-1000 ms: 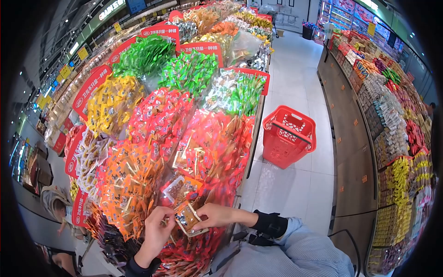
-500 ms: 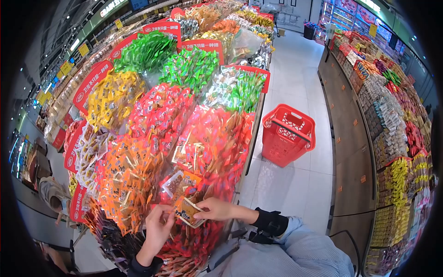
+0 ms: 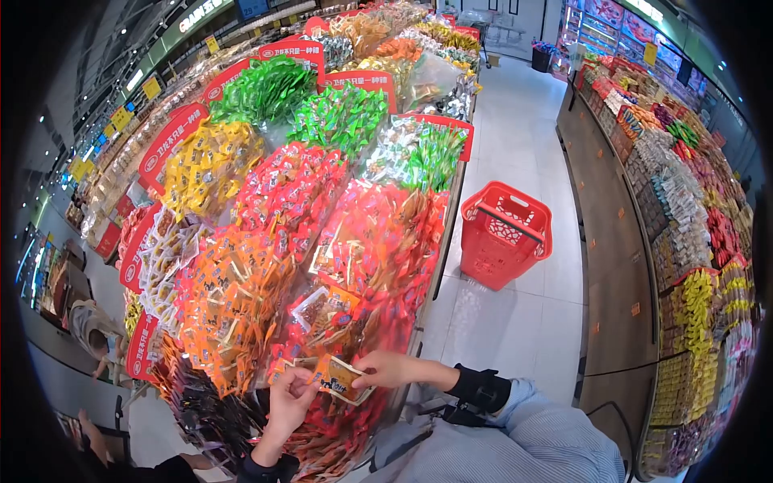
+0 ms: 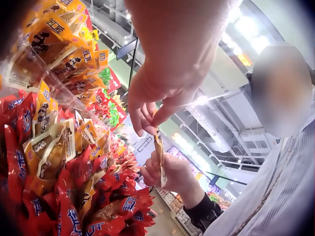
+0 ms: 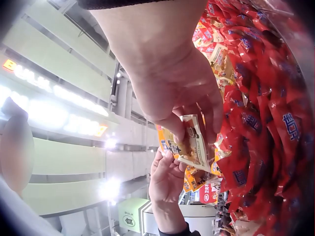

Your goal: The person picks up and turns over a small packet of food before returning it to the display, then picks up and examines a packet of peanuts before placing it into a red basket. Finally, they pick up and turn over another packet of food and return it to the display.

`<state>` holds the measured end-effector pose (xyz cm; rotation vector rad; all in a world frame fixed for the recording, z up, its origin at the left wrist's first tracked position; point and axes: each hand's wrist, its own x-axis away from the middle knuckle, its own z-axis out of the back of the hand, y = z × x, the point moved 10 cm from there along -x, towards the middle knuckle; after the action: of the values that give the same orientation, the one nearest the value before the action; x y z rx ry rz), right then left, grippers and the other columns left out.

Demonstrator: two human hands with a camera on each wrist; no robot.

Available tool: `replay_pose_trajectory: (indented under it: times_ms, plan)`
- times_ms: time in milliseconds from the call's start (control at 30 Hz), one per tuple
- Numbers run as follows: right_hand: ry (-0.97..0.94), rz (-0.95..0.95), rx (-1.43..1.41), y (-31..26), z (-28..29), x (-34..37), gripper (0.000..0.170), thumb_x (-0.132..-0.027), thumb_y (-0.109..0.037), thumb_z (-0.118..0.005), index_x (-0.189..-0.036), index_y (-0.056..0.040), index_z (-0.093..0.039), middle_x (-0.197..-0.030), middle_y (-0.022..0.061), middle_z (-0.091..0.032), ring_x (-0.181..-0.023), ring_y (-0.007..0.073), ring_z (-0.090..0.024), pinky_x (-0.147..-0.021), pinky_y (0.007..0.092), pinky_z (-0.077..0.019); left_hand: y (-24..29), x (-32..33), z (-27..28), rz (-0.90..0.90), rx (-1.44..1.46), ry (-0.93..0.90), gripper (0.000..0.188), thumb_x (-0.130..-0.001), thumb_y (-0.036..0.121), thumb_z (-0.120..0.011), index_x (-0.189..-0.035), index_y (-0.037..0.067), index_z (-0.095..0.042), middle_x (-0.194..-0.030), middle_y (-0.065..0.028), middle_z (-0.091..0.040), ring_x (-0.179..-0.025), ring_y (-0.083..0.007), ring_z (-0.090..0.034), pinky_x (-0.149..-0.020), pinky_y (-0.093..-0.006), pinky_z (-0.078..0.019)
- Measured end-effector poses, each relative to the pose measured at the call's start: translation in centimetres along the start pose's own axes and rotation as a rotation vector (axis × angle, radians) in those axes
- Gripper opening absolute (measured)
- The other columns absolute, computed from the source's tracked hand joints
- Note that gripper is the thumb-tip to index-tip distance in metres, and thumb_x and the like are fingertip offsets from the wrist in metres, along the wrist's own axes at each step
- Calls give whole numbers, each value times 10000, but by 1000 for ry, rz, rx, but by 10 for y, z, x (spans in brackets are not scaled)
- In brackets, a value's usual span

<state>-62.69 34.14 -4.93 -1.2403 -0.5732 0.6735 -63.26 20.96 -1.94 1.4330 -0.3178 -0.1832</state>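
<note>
I find left hand [image 3: 287, 404] and right hand [image 3: 388, 370] pinching one orange snack packet [image 3: 341, 381] above the red-packet heap [image 5: 258, 125]; light pressure advised.

Bright ceiling lights [image 5: 110, 190] flare white in both wrist views, and the head view curves toward dark corners.

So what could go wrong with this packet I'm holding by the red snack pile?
The small packet is pinched by the left hand and right hand; if it slips, it could drop among the red packets. Pulling both ways might tear its wrapper. The red basket stands apart on the floor, so a toss could miss.
</note>
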Motion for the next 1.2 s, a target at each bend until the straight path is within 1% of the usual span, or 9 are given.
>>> replay_pose_trajectory:
  times_ms: [133,333,533,633,733,833,933,1067,1200]
  plan:
    - [97,12,-89,4,-3,2,243,-815,-217,-601,-911,6,-580,-719,142,-572,-652,152,-527,-632,314,-419,-12,1,1,24,70,-28,186,-791,-103,-550,-927,1,-478,-900,-66,-593,-866,-112,-590,-748,-214,-493]
    - [91,-83,-64,13,-7,0,315,-827,-237,-598,-1035,-3,-568,-792,103,-610,-746,94,-530,-682,282,-423,-19,2,3,20,47,-20,176,-798,-102,-541,-923,5,-476,-889,-59,-591,-849,-111,-588,-745,-218,-493]
    - [128,-98,-159,14,-6,2,334,-809,-204,-624,-1065,1,-561,-859,88,-623,-823,104,-552,-732,271,-428,-15,2,-4,-17,56,-18,156,-805,-97,-533,-917,-3,-478,-881,-55,-586,-847,-111,-585,-758,-220,-484]
    - [162,-40,-206,1,3,4,281,-785,-155,-631,-992,27,-577,-823,113,-625,-759,112,-567,-693,287,-446,-12,1,-6,19,33,7,153,-805,-97,-532,-914,-3,-482,-882,-50,-584,-845,-108,-583,-762,-223,-481]
    - [87,-61,-171,7,6,3,332,-811,-203,-621,-1064,2,-556,-902,86,-613,-838,114,-549,-742,277,-428,-10,-4,-9,21,7,51,150,-804,-94,-535,-913,-2,-487,-891,-45,-581,-849,-106,-580,-762,-221,-479]
    - [83,47,-119,9,20,2,349,-807,-216,-624,-1070,-3,-540,-923,82,-597,-837,125,-543,-742,281,-427,-7,-12,-17,7,0,96,176,-784,-99,-558,-902,18,-499,-883,-27,-583,-835,-88,-579,-744,-206,-476]
    - [125,52,-85,-12,47,8,256,-775,-155,-639,-940,5,-527,-815,106,-578,-766,134,-537,-708,300,-437,0,-19,-35,14,12,107,176,-785,-101,-556,-901,18,-499,-878,-24,-570,-833,-88,-575,-747,-207,-475]
    - [133,92,-94,-8,73,10,270,-769,-165,-645,-947,2,-530,-808,117,-577,-750,161,-551,-695,309,-437,10,-35,-54,-1,-10,98,144,-807,-81,-547,-924,-10,-503,-898,-32,-570,-872,-97,-568,-759,-210,-468]
    - [96,107,1,-8,97,16,325,-784,-246,-633,-996,-16,-542,-820,93,-565,-748,128,-506,-683,285,-421,15,-51,-69,26,37,128,143,-805,-90,-542,-920,-18,-497,-896,-37,-570,-871,-100,-572,-766,-213,-470]
